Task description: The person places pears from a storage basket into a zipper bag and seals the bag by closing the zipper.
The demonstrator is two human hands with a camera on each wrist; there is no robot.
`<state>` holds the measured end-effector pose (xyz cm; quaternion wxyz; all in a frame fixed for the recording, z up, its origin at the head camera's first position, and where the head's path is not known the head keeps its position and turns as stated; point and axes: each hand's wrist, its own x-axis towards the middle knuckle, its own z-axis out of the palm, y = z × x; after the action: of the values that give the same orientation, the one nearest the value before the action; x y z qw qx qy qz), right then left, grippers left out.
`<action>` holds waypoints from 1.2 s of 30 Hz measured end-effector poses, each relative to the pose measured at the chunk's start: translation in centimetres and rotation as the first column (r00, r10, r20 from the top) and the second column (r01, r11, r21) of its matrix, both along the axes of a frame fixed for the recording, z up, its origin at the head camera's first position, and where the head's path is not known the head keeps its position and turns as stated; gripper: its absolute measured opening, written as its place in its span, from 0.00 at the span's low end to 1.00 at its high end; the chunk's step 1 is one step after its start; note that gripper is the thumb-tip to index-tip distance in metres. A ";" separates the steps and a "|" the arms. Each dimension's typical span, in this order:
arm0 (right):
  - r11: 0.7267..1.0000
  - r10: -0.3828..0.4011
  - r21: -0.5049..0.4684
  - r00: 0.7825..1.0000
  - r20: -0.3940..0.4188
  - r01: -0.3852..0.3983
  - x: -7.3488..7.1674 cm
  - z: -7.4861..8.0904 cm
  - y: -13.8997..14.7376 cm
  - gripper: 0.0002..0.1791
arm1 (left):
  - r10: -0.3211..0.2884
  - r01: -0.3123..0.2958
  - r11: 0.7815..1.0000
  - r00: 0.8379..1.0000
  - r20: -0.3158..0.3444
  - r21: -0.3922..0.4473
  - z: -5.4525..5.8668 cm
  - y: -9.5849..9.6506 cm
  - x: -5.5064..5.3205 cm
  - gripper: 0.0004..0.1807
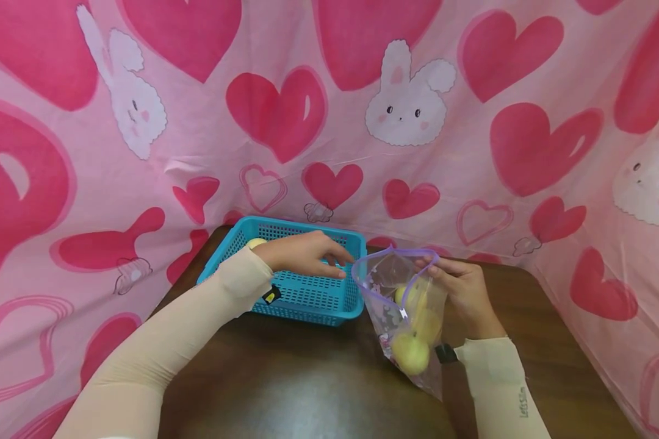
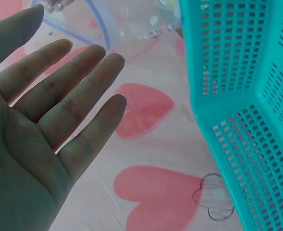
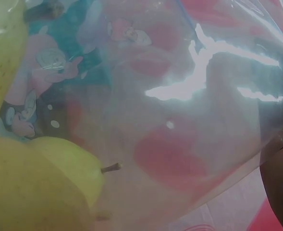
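My right hand (image 1: 464, 296) pinches the purple-edged rim of a clear zip bag (image 1: 381, 314), whose mouth gapes open. Several yellow pears (image 1: 410, 353) lie inside the bag; in the right wrist view, one pear (image 3: 69, 166) shows its brown stem through the printed plastic. Over the blue-green basket (image 1: 307, 314), my left hand (image 1: 307, 255) reaches toward the bag's mouth with nothing in its grasp. The left wrist view shows that hand's palm (image 2: 26, 139), fingers extended and spread. Another yellow pear (image 1: 255, 242) sits in the basket, partly hidden behind the left forearm.
The basket stands at the back left of the dark wooden table (image 1: 307, 378), with the bag to its right. A pink cloth (image 1: 351, 146) printed with hearts and rabbits hangs behind and along both sides of the table.
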<state>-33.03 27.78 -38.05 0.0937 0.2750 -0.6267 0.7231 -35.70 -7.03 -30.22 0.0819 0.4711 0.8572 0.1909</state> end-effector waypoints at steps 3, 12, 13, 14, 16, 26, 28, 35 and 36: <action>1.000 0.017 -0.011 1.000 -0.007 -0.017 0.0 0.0 0.0 0.13 | 0.041 -0.041 0.999 0.999 0.001 -0.002 -0.1 -0.9 0.2 0.29; 1.000 0.009 0.015 1.000 -0.022 -0.009 0.1 -0.1 -0.1 0.13 | 0.120 -0.120 0.993 0.993 0.005 -0.018 -0.4 -3.2 0.6 0.29; 1.000 0.010 0.017 1.000 -0.023 -0.010 0.1 -0.1 -0.1 0.13 | 0.124 -0.124 0.992 0.992 0.007 -0.013 -0.4 -3.4 0.7 0.29; 1.000 0.013 0.016 1.000 -0.023 -0.013 0.2 -0.1 -0.1 0.13 | 0.131 -0.131 0.991 0.991 0.005 -0.011 -0.4 -3.6 0.8 0.29; 1.000 0.011 0.020 1.000 -0.022 -0.010 0.3 -0.2 -0.1 0.13 | 0.144 -0.144 0.990 0.990 -0.001 -0.009 -0.4 -4.1 0.8 0.30; 0.999 0.018 -0.027 1.000 0.014 -0.018 0.3 -0.4 0.3 0.14 | 0.188 -0.188 0.982 0.982 0.000 -0.027 -0.6 -6.1 0.8 0.28; 1.000 0.010 -0.020 1.000 0.008 -0.010 0.3 -0.4 0.3 0.14 | 0.199 -0.198 0.979 0.980 0.008 -0.036 -0.8 -6.4 0.7 0.28; 1.000 0.012 -0.012 0.999 -0.046 -0.013 0.1 -0.4 0.3 0.13 | 0.226 -0.225 0.974 0.973 0.036 -0.040 -1.3 -7.5 0.6 0.27; 1.000 0.012 -0.009 0.998 -0.054 -0.013 0.0 -0.4 0.3 0.13 | 0.230 -0.229 0.973 0.973 0.034 -0.043 -1.4 -7.7 0.6 0.27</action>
<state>-32.99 28.04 -38.48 0.1074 0.2980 -0.6186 0.7190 -35.06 -14.73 -31.61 0.0850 0.3635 0.9078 0.1914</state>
